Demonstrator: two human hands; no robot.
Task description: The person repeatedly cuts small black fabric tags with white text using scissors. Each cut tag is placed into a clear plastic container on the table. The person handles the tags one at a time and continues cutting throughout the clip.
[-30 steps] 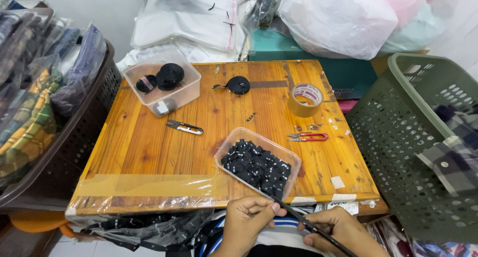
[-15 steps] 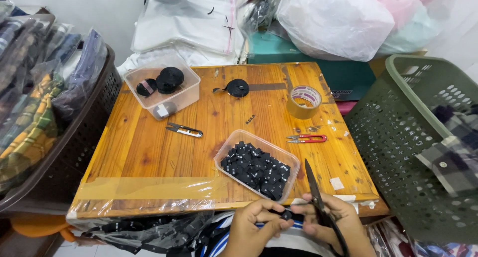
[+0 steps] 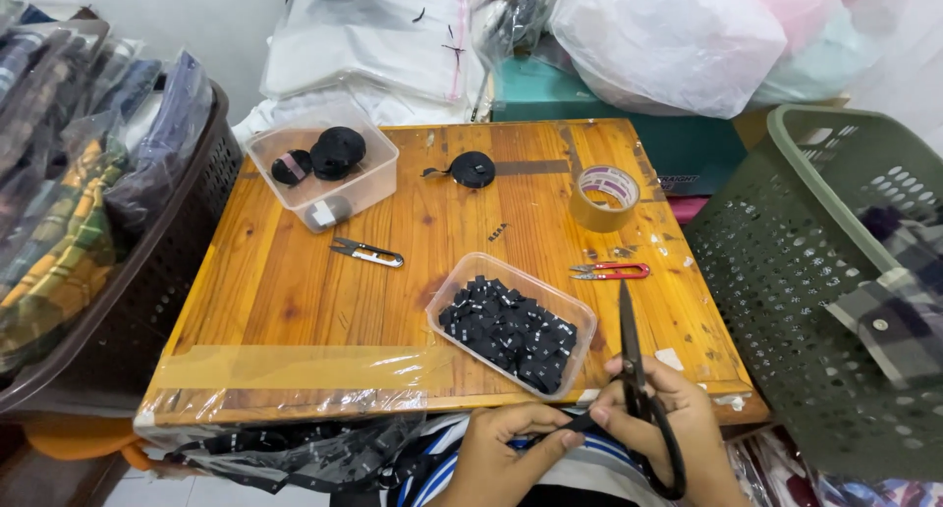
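Observation:
My right hand [image 3: 678, 423] grips a pair of large black scissors [image 3: 634, 365], blades pointing up and away over the table's near right edge. My left hand [image 3: 506, 448] pinches a thin dark strip [image 3: 580, 423] just left of the scissors, below the table edge. Right in front of both hands sits a clear plastic tub [image 3: 511, 322] filled with several small black pieces on the wooden table [image 3: 324, 301].
Silver thread snips [image 3: 365, 253], red thread snips [image 3: 611, 270], a tape roll [image 3: 605, 197], a black ribbon roll [image 3: 472, 169] and another tub with black rolls [image 3: 324, 173] lie on the table. A green basket [image 3: 845, 291] stands right, a brown basket of clothes [image 3: 88, 242] left.
My right hand has swung the scissors from lying low and flat to pointing upward over the table edge. Both hands rose slightly toward the tub.

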